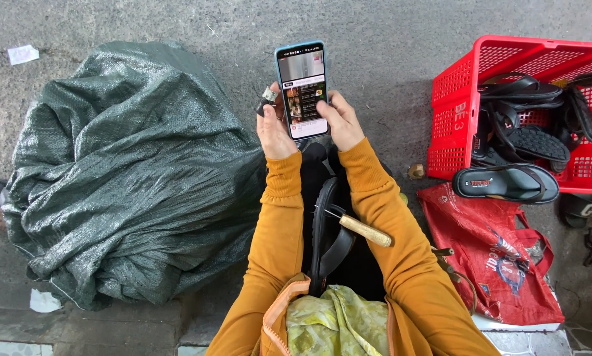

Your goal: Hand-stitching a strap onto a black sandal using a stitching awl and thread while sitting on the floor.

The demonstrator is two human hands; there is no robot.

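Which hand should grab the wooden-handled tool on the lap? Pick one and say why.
Right, probably. The tool lies with its wooden handle pointing toward the right forearm, so the right hand has the shorter path. The left hand also pinches a small object against the phone, which both hands hold.

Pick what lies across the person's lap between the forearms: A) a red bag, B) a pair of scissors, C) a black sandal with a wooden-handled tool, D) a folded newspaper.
C: a black sandal rests on the lap with a wooden-handled tool lying across it, while both hands hold a phone.
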